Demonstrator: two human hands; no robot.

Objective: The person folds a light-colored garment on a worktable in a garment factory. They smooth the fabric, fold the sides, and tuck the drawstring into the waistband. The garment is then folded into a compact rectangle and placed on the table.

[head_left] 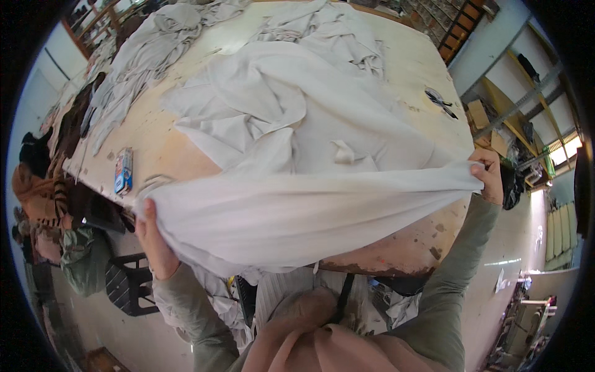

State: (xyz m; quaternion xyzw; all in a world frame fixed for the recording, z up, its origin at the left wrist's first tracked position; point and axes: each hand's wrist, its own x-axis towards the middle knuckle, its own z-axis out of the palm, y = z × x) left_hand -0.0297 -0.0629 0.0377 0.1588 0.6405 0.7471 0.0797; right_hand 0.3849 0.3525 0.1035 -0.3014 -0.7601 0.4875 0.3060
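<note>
A large piece of light grey fabric (291,214) is stretched between my two hands above the near edge of the table. My left hand (156,242) grips its left end, the thumb showing on top and the other fingers hidden beneath the cloth. At the far right, my right hand (488,176) pinches the bunched corner of the same fabric. Beyond the taut front band, more of the cloth lies in loose folds across the tabletop, with a small raised crumple near its middle.
The worn, stained table (427,242) spreads out before me. More grey cloth (152,53) is heaped at its far left. A small blue and white box (123,171) lies near the left edge, scissors (440,103) at the right. A black stool (128,284) stands on the floor at left.
</note>
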